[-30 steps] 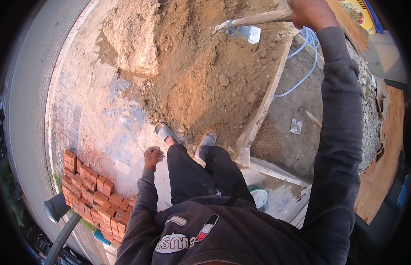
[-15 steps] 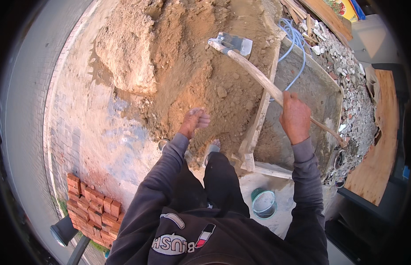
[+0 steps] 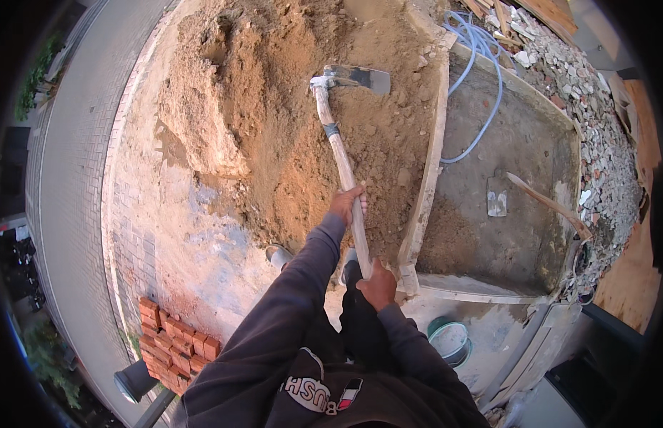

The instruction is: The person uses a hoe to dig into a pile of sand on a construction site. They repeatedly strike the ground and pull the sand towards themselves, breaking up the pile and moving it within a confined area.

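Both my hands grip the wooden handle of a hoe (image 3: 341, 158), which points away from me over the sand pile (image 3: 281, 128). My left hand (image 3: 347, 205) is wrapped round the middle of the handle. Closer to my body, my right hand (image 3: 378, 285) is closed round its near end. The wide metal blade (image 3: 367, 78) is at the far end, turned to the right, above the sand; whether it touches the sand I cannot tell.
Right of the sand, boards (image 3: 430, 164) frame a grey mortar bed with a blue hose (image 3: 497, 93) and another long-handled tool (image 3: 552, 203). A green bucket (image 3: 449, 341) stands near my right side. Stacked bricks (image 3: 176, 346) are at the lower left, rubble (image 3: 595, 121) at far right.
My left hand has taken hold of the handle. My right hand has moved left and nearer my body, bringing the hoe from over the mortar bed to straight ahead of me.
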{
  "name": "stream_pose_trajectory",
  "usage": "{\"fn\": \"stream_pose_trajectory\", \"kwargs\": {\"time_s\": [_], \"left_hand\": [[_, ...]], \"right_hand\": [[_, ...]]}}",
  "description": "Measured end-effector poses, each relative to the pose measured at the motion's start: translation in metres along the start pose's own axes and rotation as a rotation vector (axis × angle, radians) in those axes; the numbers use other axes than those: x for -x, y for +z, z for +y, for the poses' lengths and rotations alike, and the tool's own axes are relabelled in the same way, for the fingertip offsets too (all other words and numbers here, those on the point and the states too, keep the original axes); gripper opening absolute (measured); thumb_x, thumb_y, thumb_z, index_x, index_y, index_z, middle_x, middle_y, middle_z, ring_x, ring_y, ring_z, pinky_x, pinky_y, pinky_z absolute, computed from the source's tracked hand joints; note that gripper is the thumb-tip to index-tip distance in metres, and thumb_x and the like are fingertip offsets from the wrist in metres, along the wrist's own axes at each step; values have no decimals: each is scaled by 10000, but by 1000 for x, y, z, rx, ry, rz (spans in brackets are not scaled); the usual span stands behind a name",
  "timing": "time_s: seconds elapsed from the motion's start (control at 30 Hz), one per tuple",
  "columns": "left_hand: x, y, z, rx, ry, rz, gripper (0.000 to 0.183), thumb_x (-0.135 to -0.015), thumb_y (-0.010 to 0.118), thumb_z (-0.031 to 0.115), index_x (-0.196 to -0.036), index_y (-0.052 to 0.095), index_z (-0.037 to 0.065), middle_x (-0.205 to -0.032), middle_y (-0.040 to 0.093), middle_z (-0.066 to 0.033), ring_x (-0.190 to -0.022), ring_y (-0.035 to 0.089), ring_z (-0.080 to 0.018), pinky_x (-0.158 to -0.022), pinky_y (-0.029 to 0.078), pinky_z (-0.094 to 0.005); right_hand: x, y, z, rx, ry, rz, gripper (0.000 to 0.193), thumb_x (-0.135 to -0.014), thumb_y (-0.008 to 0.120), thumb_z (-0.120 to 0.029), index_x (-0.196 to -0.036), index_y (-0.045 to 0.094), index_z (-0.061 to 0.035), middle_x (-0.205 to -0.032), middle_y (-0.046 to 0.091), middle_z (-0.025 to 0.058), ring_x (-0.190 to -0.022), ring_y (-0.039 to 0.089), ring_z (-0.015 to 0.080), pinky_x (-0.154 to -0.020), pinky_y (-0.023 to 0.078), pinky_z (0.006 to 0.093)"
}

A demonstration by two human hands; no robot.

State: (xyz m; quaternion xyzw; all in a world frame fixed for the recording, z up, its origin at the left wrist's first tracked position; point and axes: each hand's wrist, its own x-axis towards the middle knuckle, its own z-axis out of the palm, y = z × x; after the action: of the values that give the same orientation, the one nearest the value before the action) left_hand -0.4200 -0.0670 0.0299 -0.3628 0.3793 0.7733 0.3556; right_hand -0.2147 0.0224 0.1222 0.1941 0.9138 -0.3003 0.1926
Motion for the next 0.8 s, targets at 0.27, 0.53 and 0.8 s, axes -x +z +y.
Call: {"fn": "stream_pose_trajectory", "kwargs": {"time_s": [0.27, 0.53, 0.8], "left_hand": [[11, 14, -35, -33, 204, 31, 210, -801, 694, 50, -944, 542, 25, -667, 581, -72, -497, 567, -192, -432, 487, -349], [102, -11, -14, 92, 354, -130, 268, -839, 733, 95, -1014, 533, 61, -778, 593, -69, -651, 611, -190, -577, 535, -361], [138, -136, -2, 567, 362, 158, 177, -857, 717, 131, -947, 573, 80, -726, 562, -34, -643, 575, -185, -582, 507, -371]], "right_hand": [[-2, 30, 51, -22, 44, 57, 536, -658, 716, -162, -1161, 580, -34, -859, 677, 234, -785, 655, 434, -731, 520, 512], [-5, 27, 65, 10, -187, 105, 486, -626, 708, -122, -1099, 627, -44, -985, 665, 179, -936, 636, 391, -795, 515, 469], [16, 1, 6, -13, -310, -367, 408, -614, 733, -194, -971, 620, -32, -852, 659, 222, -832, 645, 414, -741, 510, 475]]}}
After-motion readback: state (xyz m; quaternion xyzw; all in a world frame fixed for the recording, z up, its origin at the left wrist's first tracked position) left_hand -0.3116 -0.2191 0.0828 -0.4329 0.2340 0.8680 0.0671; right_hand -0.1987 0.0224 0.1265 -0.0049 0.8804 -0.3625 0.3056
